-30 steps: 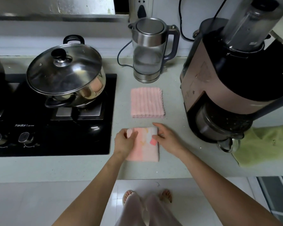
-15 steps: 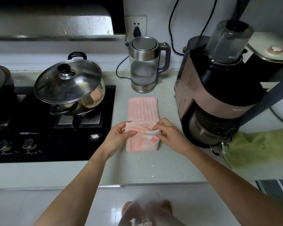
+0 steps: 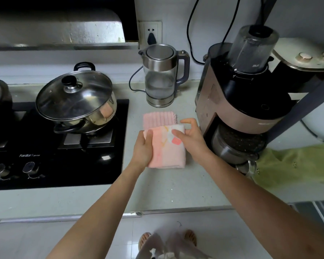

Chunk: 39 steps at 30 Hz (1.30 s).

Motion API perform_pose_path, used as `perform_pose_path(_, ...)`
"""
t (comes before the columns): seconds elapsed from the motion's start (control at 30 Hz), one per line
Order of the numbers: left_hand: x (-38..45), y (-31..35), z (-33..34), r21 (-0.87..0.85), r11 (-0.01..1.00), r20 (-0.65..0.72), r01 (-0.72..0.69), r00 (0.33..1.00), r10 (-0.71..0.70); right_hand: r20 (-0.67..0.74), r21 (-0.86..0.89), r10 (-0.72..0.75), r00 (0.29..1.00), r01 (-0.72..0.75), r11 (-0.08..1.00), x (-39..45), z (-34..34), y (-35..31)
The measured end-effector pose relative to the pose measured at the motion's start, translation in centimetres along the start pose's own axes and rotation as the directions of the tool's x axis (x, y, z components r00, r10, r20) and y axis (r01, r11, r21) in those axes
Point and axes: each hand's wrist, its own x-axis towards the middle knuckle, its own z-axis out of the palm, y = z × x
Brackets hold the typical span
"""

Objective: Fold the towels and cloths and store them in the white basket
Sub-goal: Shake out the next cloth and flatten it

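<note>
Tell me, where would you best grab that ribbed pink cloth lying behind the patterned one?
Probably the ribbed pink cloth's far edge, reaching in from the kettle side. The patterned pink towel and both hands cover its near part.

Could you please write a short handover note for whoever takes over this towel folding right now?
Left hand: grips the left edge of the folded patterned pink towel.
Right hand: pinches its far right corner.
The towel lies on the counter, overlapping the near edge of the folded ribbed pink cloth.
Done: both pink pieces folded.
Left: fold the green cloth lying at the right, then store everything in the white basket, which is not in view.
</note>
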Motion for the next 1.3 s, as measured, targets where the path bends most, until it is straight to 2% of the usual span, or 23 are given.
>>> perform_pose_path(0.1, -0.4, 0.1, 0.3, 0.203, 0.978, -0.029, -0.039, 0.999, 0.046, -0.097, 0.112, 0.226, 0.969, -0.215, 0.970, 0.1, 0.9, 0.0)
perform_pose_path(0.2, -0.5, 0.5, 0.6, 0.207, 0.978, -0.035, -0.005, 0.999, 0.012, -0.026, 0.129, 0.450, 0.893, -0.443, 0.887, -0.8, 1.2, 0.3)
perform_pose_path(0.27, -0.7, 0.5, 0.5, 0.209, 0.977, -0.002, -0.030, 0.999, 0.032, -0.028, 0.101, 0.493, 0.869, -0.489, 0.867, -1.2, 1.5, 0.6)
perform_pose_path(0.3, -0.7, 0.4, 0.5, 0.213, 0.976, 0.014, -0.044, 0.999, 0.042, -0.064, 0.087, 0.460, 0.886, -0.454, 0.887, -1.3, 1.6, 0.9)
perform_pose_path(0.33, -0.8, 0.2, 0.4, 0.218, 0.974, 0.027, -0.053, 0.998, 0.048, -0.133, 0.038, 0.360, 0.923, -0.359, 0.933, -1.4, 1.7, 1.1)
perform_pose_path(0.37, -0.8, 0.0, 0.3, 0.225, 0.973, 0.035, -0.057, 0.998, 0.050, -0.197, -0.084, 0.199, 0.960, -0.218, 0.972, -1.4, 1.8, 1.4)
perform_pose_path(0.43, -0.9, -0.2, 0.3, 0.251, 0.967, 0.015, -0.052, 0.999, 0.049, -0.183, -0.381, -0.118, 0.976, 0.040, 0.924, -1.6, 2.1, 2.0)
perform_pose_path(0.47, -0.9, -0.2, 0.4, 0.265, 0.963, -0.005, -0.046, 0.999, 0.049, -0.160, -0.454, -0.191, 0.968, 0.100, 0.885, -1.9, 2.2, 2.2)
perform_pose_path(0.5, -0.9, -0.3, 0.4, 0.271, 0.962, -0.025, -0.042, 0.998, 0.051, -0.161, -0.480, -0.210, 0.964, 0.109, 0.870, -2.1, 2.2, 2.5)
perform_pose_path(0.57, -1.0, -0.7, 0.2, 0.251, 0.967, -0.067, -0.033, 0.996, 0.051, -0.184, -0.451, -0.113, 0.976, 0.019, 0.892, -2.6, 2.3, 3.4)
perform_pose_path(0.63, -0.8, -1.4, -0.4, 0.213, 0.977, -0.106, -0.020, 0.993, 0.043, -0.141, -0.319, 0.047, 0.989, -0.090, 0.943, -3.4, 2.6, 4.5)
perform_pose_path(0.7, -0.7, -2.1, -0.7, 0.185, 0.983, -0.101, 0.005, 0.995, 0.014, -0.085, -0.215, 0.103, 0.991, -0.119, 0.969, -4.1, 3.1, 5.6)
perform_pose_path(0.83, -1.0, -4.6, -0.1, 0.106, 0.980, -0.030, 0.169, 0.986, -0.166, -0.159, -0.241, -0.102, 0.982, 0.062, 0.969, -4.8, 3.1, 6.9)
perform_pose_path(0.9, -0.8, -5.7, 0.3, 0.154, 0.968, 0.003, 0.196, 0.980, -0.199, -0.170, -0.257, -0.154, 0.973, 0.107, 0.960, -4.5, 2.8, 6.9)
perform_pose_path(1.13, 7.0, -0.6, 0.5, 0.171, 0.985, -0.111, -0.033, 0.992, 0.052, -0.109, -0.413, -0.255, 0.961, 0.190, 0.891, 3.4, 2.3, 3.2)
perform_pose_path(1.3, 12.0, -0.7, 1.4, 0.262, 0.964, -0.070, -0.038, 0.996, 0.058, -0.053, -0.471, -0.240, 0.969, 0.188, 0.862, 8.5, 2.8, 3.5)
